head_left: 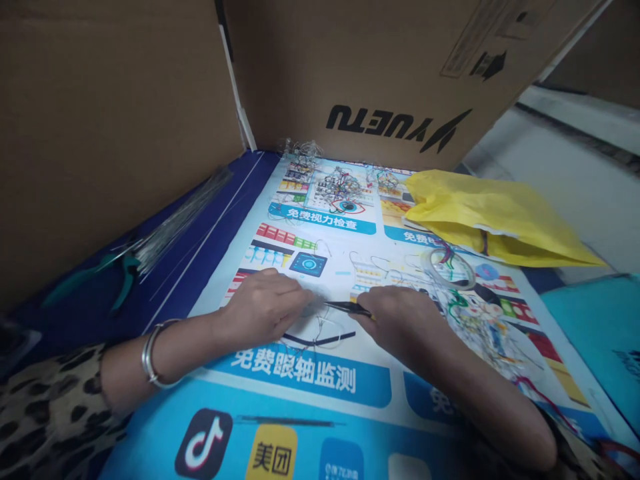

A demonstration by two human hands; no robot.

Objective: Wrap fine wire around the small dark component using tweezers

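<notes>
My right hand [400, 320] is wrapped round a dark, slim pointed tool [347, 307], whose tip points left toward my other hand. My left hand [267, 303] is closed in a pinch close to that tip, on something thin and pale that is too small to make out. Fine wire [320, 333] loops hang just below, between the hands. Under both hands lies a printed poster [335, 270]. Near the poster's lower edge rests a bundle of thin dark rods [290, 421].
Tangled wires [343, 187] lie at the back. A clear tape roll [453, 269] and a yellow bag [480, 207] are at the right. Green-handled pliers [125, 283] and straight wires [175, 223] lie at the left. Cardboard [300, 73] stands behind.
</notes>
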